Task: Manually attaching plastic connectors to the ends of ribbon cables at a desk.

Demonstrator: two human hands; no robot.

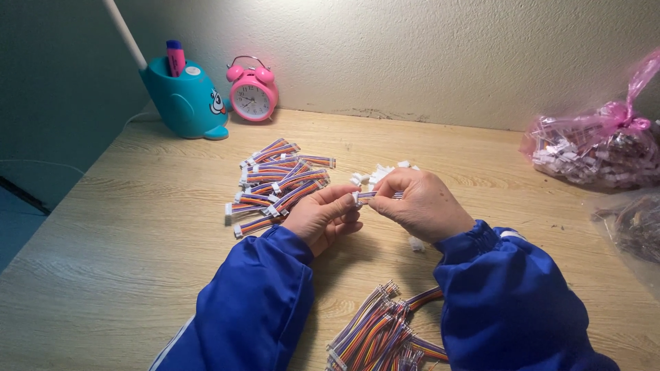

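Observation:
My left hand (323,214) and my right hand (419,203) meet over the middle of the wooden desk (124,233), both pinching one short multicoloured ribbon cable (375,196) with a white connector at its left end. To the left of my hands lies a pile of finished cables with white connectors (278,182). Behind my right hand sit several loose white connectors (375,173). Between my blue sleeves, near the desk's front, lies a heap of cables with bare ends (381,333).
A teal whale-shaped pen holder (185,99) and a pink alarm clock (253,93) stand at the back left by the wall. A pink plastic bag of parts (595,148) rests at the back right, another clear bag (632,223) beside it.

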